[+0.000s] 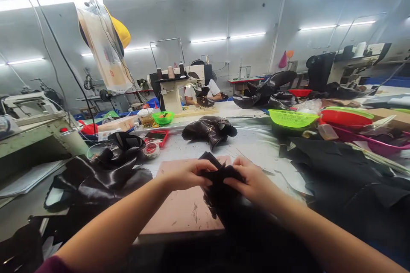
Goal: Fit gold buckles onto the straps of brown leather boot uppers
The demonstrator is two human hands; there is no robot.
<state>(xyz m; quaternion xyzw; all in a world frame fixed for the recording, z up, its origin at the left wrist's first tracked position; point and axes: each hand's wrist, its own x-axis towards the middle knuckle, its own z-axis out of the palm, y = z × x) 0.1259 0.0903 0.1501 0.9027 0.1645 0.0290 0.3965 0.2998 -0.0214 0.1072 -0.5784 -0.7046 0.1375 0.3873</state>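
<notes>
Black leather piece (pixel 226 204), held by both hands above the right part of a pink board (pixel 173 211); contact with the board cannot be confirmed. Left hand (pixel 192 174): thumb and fingers pinching the upper edge of the piece. Right hand (pixel 248 179): same edge gripped, just across from the left.

Surface: the pink board lies on a pale table (pixel 173 153) and carries dark scuff marks. Loose scraps and marks show on the table beyond it. Directly past the board lies a dark glossy boot (pixel 208 131). Left of the board, a heap of dark boots (pixel 99 179); past its left far corner, a red tray (pixel 165 137) and a clear round tub (pixel 151 149). Right of the board, black cloth (pixel 349 183) in a spread pile, with a green basket (pixel 293 118) and a red basket (pixel 346 117) farther back.

Room: well beyond the board, a sewing machine (pixel 169 94) bearing thread spools, with a person in a white shirt (pixel 213 88) behind it. Grey walls, bright strip lights overhead. High to the board's left hang a clear bag (pixel 107 51) and a yellow hat (pixel 120 32).
</notes>
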